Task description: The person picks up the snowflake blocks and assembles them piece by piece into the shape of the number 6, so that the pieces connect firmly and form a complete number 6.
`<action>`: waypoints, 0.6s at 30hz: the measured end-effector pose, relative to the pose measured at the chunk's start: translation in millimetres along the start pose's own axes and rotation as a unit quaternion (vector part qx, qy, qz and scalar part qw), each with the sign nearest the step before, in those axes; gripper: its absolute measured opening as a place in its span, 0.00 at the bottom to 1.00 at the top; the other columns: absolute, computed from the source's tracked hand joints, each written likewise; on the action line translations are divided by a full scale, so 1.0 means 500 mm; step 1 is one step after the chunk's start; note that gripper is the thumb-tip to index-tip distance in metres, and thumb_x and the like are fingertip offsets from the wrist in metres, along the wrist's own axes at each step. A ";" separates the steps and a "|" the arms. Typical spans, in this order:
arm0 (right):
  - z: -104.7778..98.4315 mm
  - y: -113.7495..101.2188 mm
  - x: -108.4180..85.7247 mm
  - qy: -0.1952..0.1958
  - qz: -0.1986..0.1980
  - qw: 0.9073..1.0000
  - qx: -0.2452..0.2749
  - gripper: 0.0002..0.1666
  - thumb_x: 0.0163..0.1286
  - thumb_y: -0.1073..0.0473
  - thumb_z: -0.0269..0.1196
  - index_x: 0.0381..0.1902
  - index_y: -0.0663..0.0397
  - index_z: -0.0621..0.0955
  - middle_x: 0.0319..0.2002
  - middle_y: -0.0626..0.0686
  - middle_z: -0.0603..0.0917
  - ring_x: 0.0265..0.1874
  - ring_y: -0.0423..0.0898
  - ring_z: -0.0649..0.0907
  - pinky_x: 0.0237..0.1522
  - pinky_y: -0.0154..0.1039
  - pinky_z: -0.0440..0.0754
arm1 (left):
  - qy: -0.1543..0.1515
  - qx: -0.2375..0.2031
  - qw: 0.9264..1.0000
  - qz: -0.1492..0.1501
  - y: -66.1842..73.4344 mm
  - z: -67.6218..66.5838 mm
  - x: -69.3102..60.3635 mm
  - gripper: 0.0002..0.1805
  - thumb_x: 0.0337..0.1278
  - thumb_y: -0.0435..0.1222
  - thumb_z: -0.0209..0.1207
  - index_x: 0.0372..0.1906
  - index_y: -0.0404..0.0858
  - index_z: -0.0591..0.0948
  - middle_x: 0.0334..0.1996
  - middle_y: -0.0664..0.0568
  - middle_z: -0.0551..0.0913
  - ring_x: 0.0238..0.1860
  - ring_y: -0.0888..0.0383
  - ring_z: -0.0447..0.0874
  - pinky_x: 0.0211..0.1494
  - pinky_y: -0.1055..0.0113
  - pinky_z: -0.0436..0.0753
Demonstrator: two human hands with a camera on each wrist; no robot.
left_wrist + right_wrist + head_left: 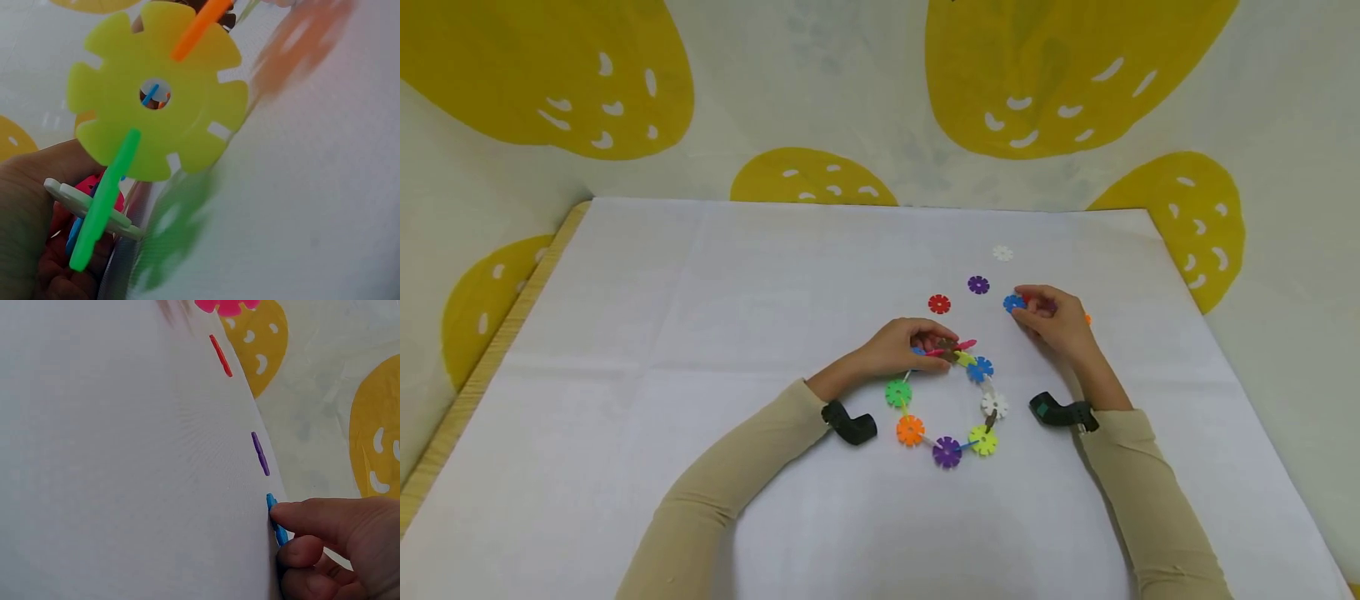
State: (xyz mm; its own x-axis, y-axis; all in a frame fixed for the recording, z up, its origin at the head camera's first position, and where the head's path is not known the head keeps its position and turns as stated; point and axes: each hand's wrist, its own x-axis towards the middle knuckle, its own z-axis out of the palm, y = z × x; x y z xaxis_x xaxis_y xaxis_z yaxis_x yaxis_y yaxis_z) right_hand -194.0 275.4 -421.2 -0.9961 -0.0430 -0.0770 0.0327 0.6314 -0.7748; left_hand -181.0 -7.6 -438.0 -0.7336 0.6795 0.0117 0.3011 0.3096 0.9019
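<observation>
A ring of linked notched discs lies on the white tabletop, with a green disc [898, 392], an orange one [911, 431] and a purple one [947, 452] among them. At its upper left my left hand [910, 346] grips the ring by pink and brown discs. In the left wrist view, a yellow disc [119, 94] of the chain stands close to the camera, and the left hand [56, 219] is behind it. Farther right, my right hand [1060, 323] pinches a blue disc [1013, 304] between thumb and finger; the right wrist view shows this blue disc [277, 519] edge-on.
Loose discs lie beyond the ring: red [939, 304], purple [978, 285] and white [1003, 252]. An orange disc [1087, 319] shows partly past the right hand. Patterned cloth [850, 100] rises behind the white-covered table [647, 292].
</observation>
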 end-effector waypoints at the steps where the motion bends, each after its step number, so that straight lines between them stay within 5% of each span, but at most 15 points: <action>1: -0.001 -0.001 0.001 -0.003 0.003 1.000 -0.001 0.24 0.70 0.59 0.63 0.61 0.61 0.77 0.33 0.54 0.72 0.23 0.38 0.72 0.24 0.26 0.73 | 0.000 0.000 1.000 0.001 0.001 0.000 0.000 0.23 0.53 0.36 0.70 0.56 0.39 0.82 0.36 0.52 0.80 0.35 0.62 0.72 0.39 0.76 0.73; 18: 0.003 -0.007 -0.010 -0.001 0.018 1.000 0.025 0.24 0.68 0.57 0.65 0.56 0.66 0.76 0.48 0.62 0.76 0.30 0.37 0.74 0.32 0.22 0.77 | 0.003 -0.006 1.000 0.010 -0.003 0.001 0.000 0.22 0.53 0.36 0.70 0.55 0.39 0.82 0.36 0.52 0.80 0.36 0.61 0.73 0.40 0.75 0.73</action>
State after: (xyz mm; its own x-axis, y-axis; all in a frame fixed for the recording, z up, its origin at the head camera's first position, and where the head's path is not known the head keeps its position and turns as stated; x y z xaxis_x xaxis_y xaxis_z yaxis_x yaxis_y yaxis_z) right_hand -189.1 272.2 -419.2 -0.9939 -0.0228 -0.1075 0.0731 0.5931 -0.8018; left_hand -181.1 -7.7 -439.6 -0.7312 0.6814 0.0332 0.3086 0.2869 0.9069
